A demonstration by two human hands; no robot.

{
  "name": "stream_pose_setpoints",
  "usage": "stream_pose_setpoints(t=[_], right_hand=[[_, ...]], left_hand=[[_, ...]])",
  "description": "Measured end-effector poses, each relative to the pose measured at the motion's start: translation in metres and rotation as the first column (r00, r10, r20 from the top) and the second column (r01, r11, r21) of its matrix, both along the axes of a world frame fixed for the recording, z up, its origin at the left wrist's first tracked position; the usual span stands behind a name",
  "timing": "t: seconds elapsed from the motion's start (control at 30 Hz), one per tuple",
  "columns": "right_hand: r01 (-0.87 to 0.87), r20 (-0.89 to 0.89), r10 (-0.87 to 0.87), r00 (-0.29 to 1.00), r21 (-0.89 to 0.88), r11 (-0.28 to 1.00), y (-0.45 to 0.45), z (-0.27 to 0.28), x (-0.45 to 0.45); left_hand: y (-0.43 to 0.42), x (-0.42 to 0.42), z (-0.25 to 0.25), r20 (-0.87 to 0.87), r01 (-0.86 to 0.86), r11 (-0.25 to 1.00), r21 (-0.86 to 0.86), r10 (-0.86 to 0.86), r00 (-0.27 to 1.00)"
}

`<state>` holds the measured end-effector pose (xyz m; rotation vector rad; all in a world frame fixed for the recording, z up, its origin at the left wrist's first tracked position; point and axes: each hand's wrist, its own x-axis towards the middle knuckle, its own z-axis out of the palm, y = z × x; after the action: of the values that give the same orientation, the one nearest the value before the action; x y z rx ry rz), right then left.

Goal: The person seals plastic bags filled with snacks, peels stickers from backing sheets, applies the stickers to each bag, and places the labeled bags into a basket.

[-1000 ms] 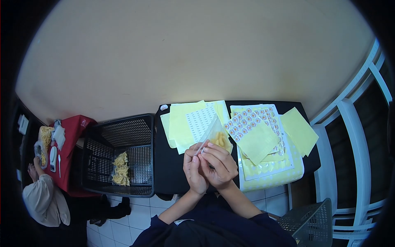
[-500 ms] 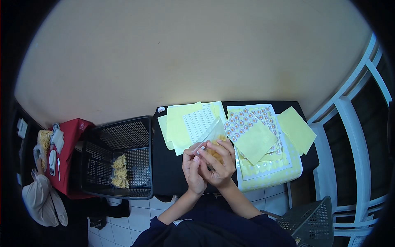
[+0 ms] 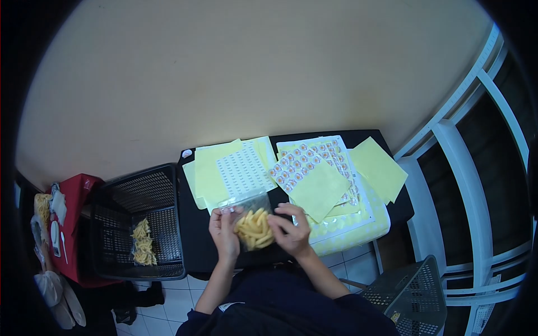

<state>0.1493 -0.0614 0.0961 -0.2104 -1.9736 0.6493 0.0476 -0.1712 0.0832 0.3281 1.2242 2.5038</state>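
Observation:
A clear plastic bag of yellow sticks [image 3: 255,227] is held upright above the black table's front edge. My left hand [image 3: 226,232] pinches the bag's left side near its top. At the bag's right edge is my right hand [image 3: 291,228], its fingers curled against the plastic and thumb close to the sticks. Behind the bag lie yellow sheets and a white sheet with small printed labels [image 3: 244,169]. To the right, sheets of round stickers [image 3: 297,165] lie partly under a yellow square sheet [image 3: 320,191].
A black crate [image 3: 180,235] at the left holds bags of sticks [image 3: 143,243]. Beyond it, a person [image 3: 56,297] is beside a red-covered table [image 3: 75,207] with a white device. Another crate [image 3: 417,297] stands at the lower right, near white railings [image 3: 476,224].
Both hands have moved apart and the bag now shows flat between them, lower and further left. The camera view has shifted, and the person at the left is further toward the edge.

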Motion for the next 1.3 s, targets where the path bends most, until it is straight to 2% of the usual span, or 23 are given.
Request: stream_pose_setpoints(t=[0.07, 0.13, 0.2, 0.33, 0.43, 0.47, 0.53, 0.57, 0.6, 0.67, 0.7, 0.73, 0.8, 0.83, 0.9, 1.03, 1.1, 1.2, 1.3], right_hand=[[0.153, 0.045, -0.149, 0.988, -0.111, 0.982, 0.023, -0.009, 0.011], [0.264, 0.172, -0.241, 0.955, -0.128, 0.956, 0.054, -0.02, 0.021], [0.28, 0.241, -0.232, 0.942, -0.191, 0.941, 0.074, -0.02, 0.024], [0.257, 0.386, -0.19, 0.903, -0.131, 0.957, 0.099, -0.034, 0.014], [0.162, 0.46, -0.121, 0.88, -0.052, 0.985, 0.103, -0.037, -0.004], [0.109, 0.485, -0.084, 0.87, -0.024, 0.994, 0.105, -0.04, -0.009], [0.052, 0.512, -0.045, 0.858, 0.001, 0.999, 0.106, -0.041, -0.019], [0.041, 0.533, -0.043, 0.845, 0.016, 0.999, 0.106, -0.039, -0.023], [0.03, 0.553, -0.042, 0.832, 0.031, 0.999, 0.107, -0.038, -0.025], [0.009, 0.588, -0.037, 0.808, 0.051, 0.999, 0.11, -0.042, -0.026], [-0.012, 0.621, -0.036, 0.783, 0.072, 0.997, 0.112, -0.042, -0.027], [-0.01, 0.622, -0.037, 0.782, 0.072, 0.997, 0.113, -0.042, -0.027], [-0.039, 0.623, -0.026, 0.782, 0.09, 0.995, 0.112, -0.042, -0.027], [-0.038, 0.625, -0.026, 0.78, 0.089, 0.995, 0.113, -0.043, -0.027], [-0.059, 0.616, -0.024, 0.787, 0.115, 0.992, 0.114, -0.044, -0.028], [-0.068, 0.609, -0.004, 0.793, 0.095, 0.993, 0.115, -0.043, -0.03], [-0.068, 0.601, 0.008, 0.799, 0.076, 0.995, 0.114, -0.044, -0.03], [-0.038, 0.581, -0.021, 0.814, 0.089, 0.995, 0.11, -0.046, -0.03], [-0.019, 0.59, -0.019, 0.807, 0.058, 0.998, 0.106, -0.045, -0.028]], left_hand=[[-0.008, -0.006, -0.016, 0.071, -0.014, 0.998, -0.064, 0.018, 0.997], [-0.012, -0.009, -0.026, 0.114, 0.002, 0.999, -0.048, 0.004, 0.993], [-0.012, -0.013, -0.033, 0.083, 0.065, 0.983, -0.17, -0.052, 0.995], [-0.007, -0.02, -0.049, 0.089, 0.133, 0.966, -0.221, -0.116, 0.989], [0.011, -0.03, -0.034, 0.245, 0.363, 0.93, -0.063, -0.338, 0.909], [0.02, -0.034, -0.034, 0.247, 0.361, 0.93, -0.065, -0.335, 0.909], [0.038, -0.043, -0.033, 0.474, 0.463, 0.885, 0.039, -0.425, 0.771], [0.046, -0.046, -0.026, 0.533, 0.539, 0.835, 0.111, -0.508, 0.677], [0.053, -0.053, -0.032, 0.536, 0.538, 0.836, 0.109, -0.506, 0.676], [0.069, -0.068, -0.057, 0.493, 0.607, 0.657, 0.447, -0.747, 0.447], [0.078, -0.07, -0.058, 0.528, 0.565, 0.623, 0.541, -0.774, 0.348], [0.086, -0.073, -0.059, 0.529, 0.565, 0.622, 0.541, -0.775, 0.346], [0.098, -0.075, -0.061, 0.319, 0.592, 0.393, 0.703, -0.919, 0.232], [0.102, -0.075, -0.062, 0.32, 0.59, 0.393, 0.705, -0.919, 0.23], [0.108, -0.075, -0.065, 0.517, 0.575, 0.588, 0.569, -0.799, 0.306], [0.11, -0.073, -0.066, 0.491, 0.59, 0.541, 0.6, -0.831, 0.262], [0.113, -0.068, -0.057, 0.609, 0.599, 0.695, 0.399, -0.689, 0.393], [0.113, -0.068, -0.058, 0.597, 0.626, 0.699, 0.345, -0.679, 0.429], [0.113, -0.068, -0.057, 0.611, 0.617, 0.692, 0.375, -0.685, 0.397]])
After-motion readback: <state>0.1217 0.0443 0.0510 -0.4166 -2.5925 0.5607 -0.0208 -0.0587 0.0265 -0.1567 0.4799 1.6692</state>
